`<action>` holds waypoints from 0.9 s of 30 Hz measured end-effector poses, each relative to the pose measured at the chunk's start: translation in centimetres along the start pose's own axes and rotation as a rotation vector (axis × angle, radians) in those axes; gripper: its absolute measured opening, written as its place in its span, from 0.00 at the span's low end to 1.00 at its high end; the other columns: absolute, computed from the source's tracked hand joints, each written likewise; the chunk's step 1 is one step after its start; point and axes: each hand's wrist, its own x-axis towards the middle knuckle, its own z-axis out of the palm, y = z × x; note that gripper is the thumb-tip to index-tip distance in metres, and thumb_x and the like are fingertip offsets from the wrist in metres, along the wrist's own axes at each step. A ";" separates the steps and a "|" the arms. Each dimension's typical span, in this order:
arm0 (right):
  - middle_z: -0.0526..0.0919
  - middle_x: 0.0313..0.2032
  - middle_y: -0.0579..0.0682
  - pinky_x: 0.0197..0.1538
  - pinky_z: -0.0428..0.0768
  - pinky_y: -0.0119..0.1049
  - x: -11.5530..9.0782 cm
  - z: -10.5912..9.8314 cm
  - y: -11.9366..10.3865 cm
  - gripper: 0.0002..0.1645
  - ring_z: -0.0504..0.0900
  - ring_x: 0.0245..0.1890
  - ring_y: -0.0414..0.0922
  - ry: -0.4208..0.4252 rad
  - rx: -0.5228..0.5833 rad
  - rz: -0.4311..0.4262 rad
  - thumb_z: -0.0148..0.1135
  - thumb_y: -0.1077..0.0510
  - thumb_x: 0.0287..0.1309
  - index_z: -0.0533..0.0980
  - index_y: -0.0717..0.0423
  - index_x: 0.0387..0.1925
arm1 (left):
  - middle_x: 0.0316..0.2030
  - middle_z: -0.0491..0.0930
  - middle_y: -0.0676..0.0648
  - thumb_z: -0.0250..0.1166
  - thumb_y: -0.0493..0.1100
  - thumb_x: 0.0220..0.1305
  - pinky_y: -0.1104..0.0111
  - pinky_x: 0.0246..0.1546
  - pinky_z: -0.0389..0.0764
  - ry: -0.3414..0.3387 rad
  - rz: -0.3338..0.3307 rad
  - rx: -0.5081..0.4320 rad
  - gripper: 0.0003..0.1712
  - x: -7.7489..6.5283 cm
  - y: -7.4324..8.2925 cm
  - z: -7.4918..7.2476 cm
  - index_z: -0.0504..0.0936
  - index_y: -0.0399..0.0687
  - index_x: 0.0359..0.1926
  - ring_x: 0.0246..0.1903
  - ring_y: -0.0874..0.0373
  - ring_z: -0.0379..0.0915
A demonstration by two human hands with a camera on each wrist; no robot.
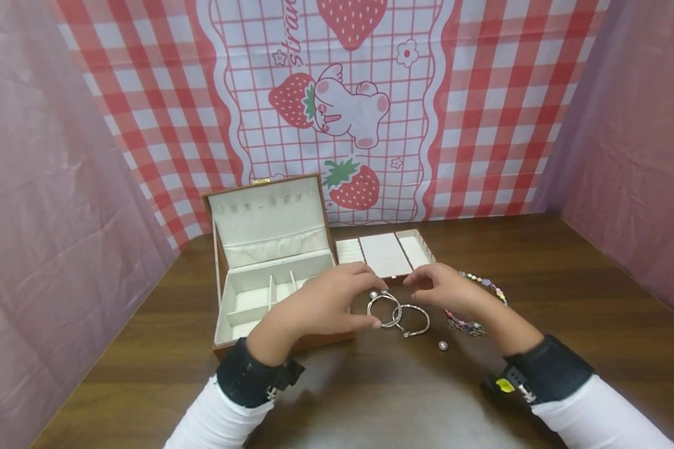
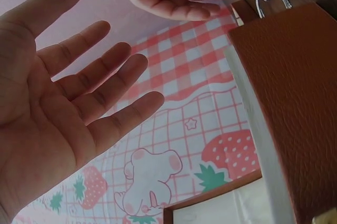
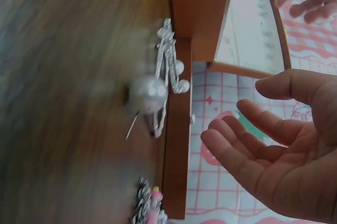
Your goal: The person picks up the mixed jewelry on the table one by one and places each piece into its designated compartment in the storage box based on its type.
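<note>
My left hand hovers beside two silver bracelets, fingers apart; its palm is bare in the left wrist view. The nearer bracelet has pearl-like ends and overlaps the other bracelet on the table. My right hand hangs over the table to their right with its fingers loosely bent, holding nothing in the right wrist view. In front of it lies a pearl stud earring with a thin pin. Partly behind the right hand and wrist is a colourful beaded string with a silver chain part.
An open brown jewelry box with cream compartments stands at the left, lid raised. Against its right side sits a shallow divided tray. A strawberry-print cloth hangs behind the wooden table; pink curtains flank both sides.
</note>
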 end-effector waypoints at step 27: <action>0.76 0.22 0.45 0.28 0.74 0.36 0.7 0.1 3.2 0.09 0.72 0.22 0.40 0.006 -0.331 -0.015 0.71 0.60 0.49 0.78 0.58 0.28 | 0.55 0.71 0.47 0.75 0.55 0.52 0.68 0.61 0.66 0.071 0.007 -0.059 0.42 0.8 -0.8 2.4 0.70 0.45 0.64 0.56 0.57 0.67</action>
